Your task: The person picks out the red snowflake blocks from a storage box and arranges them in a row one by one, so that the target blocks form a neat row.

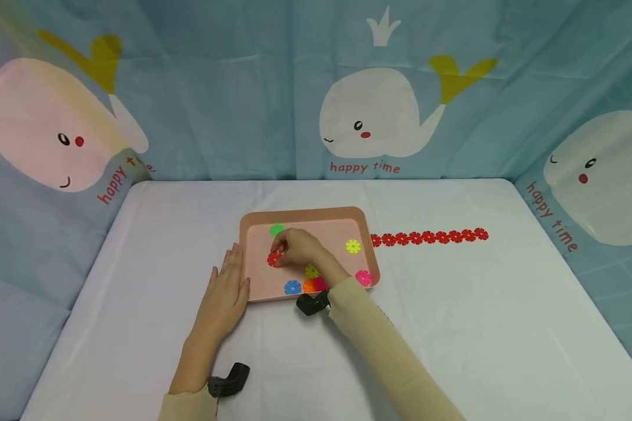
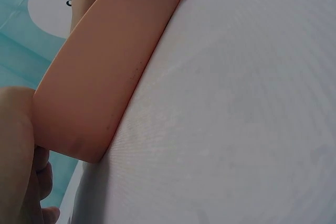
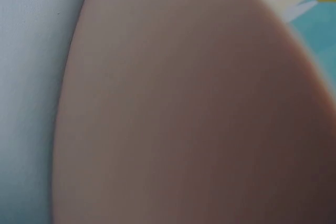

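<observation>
In the head view, a pink tray (image 1: 258, 217) lies on the table with several flower-shaped notched discs in it. My right hand (image 1: 300, 248) reaches over the tray's front rim and pinches a red notched disc (image 1: 274, 260) between thumb and fingers, at the tray's left side. My left hand (image 1: 223, 298) rests against the tray's left wall with its fingers straight. From the left wrist view, the tray's outer wall (image 2: 94, 72) fills the middle, and part of the left hand (image 2: 16, 150) touches its corner. The right wrist view shows mostly blurred skin.
A row of red notched discs (image 1: 429, 237) runs rightward from the tray's right wall across the white table (image 1: 479, 327). Inside the tray lie green (image 1: 277, 229), yellow (image 1: 353, 246), blue (image 1: 292, 287) and pink (image 1: 363, 278) discs. A whale-print curtain (image 1: 253, 105) stands behind.
</observation>
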### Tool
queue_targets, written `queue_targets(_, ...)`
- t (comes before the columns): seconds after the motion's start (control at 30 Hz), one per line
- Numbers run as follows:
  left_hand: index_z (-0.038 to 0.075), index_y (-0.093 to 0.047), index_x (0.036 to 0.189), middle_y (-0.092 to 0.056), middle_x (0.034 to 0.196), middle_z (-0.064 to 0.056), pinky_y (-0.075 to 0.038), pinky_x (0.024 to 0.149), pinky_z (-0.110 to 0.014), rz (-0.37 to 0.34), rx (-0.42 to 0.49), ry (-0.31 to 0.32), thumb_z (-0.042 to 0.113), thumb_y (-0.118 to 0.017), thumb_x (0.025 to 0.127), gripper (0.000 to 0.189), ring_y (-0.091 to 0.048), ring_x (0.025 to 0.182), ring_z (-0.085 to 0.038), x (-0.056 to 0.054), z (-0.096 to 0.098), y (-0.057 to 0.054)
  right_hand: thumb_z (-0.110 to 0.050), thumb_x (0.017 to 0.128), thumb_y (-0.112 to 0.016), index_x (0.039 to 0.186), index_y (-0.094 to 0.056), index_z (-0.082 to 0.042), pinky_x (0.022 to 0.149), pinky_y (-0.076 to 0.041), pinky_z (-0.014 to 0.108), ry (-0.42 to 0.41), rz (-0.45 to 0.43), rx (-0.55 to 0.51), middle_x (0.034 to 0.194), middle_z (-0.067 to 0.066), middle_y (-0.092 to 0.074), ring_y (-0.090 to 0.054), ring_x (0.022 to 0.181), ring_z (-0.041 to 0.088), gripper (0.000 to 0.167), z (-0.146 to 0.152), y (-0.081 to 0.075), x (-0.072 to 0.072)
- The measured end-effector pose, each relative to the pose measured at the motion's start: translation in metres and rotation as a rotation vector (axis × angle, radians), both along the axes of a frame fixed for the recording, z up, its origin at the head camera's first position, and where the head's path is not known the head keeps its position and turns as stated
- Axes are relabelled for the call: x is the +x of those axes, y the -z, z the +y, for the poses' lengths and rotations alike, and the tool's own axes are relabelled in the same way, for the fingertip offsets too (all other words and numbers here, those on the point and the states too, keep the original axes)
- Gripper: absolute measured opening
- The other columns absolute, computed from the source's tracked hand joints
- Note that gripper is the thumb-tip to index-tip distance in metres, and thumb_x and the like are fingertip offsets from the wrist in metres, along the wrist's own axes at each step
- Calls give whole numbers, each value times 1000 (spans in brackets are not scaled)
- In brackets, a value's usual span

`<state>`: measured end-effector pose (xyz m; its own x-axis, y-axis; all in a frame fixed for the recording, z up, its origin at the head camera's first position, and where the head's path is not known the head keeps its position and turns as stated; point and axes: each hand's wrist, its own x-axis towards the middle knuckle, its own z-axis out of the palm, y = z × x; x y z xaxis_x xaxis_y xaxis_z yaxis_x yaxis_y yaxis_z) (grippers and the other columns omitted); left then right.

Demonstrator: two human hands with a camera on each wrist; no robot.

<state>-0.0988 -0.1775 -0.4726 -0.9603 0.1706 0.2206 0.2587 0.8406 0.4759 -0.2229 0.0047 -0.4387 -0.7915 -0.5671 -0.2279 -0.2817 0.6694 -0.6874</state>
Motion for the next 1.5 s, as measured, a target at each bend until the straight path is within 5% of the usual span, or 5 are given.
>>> queue_targets(0.3, -6, -17, 148, -17, 155, -18, -16, 107, -62, 2, -1, 4, 17, -41, 98, 59, -16, 141, -34, 0, 0, 0, -7, 74, -80, 86, -61, -10, 66, -43, 21, 39, 0, -42, 80, 0, -58, -52, 75, 14, 23, 5, -2, 1)
queue_targets(0.8, -7, -19, 147, -19, 154, -19, -17, 106, -63, 25, 8, 0, 15, -43, 97, 59, -18, 141, -34, -1, 0, 1, -5, 81, -73, 87, -63, -4, 60, -45, 21, 121, -120, -262, 81, 5, -59, -51, 73, 16, 12, 23, -6, 0)
queue_targets(1.13, -8, -20, 146, -19, 153, -20, -18, 105, -63, 32, 12, 0, 15, -43, 97, 58, -19, 140, -36, 0, 0, 1, -3, 83, -70, 89, -67, -3, 72, -50, 24, 141, 3, -365, 84, 5, -65, -58, 77, 19, 6, 40, -16, 2)
queue_targets(1.5, -7, -20, 147, -18, 154, -20, -18, 105, -63, 38, 12, 1, 15, -42, 98, 58, -18, 140, -36, 0, 0, 2, -3, 84, -68, 93, -67, -1, 73, -52, 26, 208, 40, -411, 88, 7, -66, -60, 79, 20, 9, 61, -24, 8)
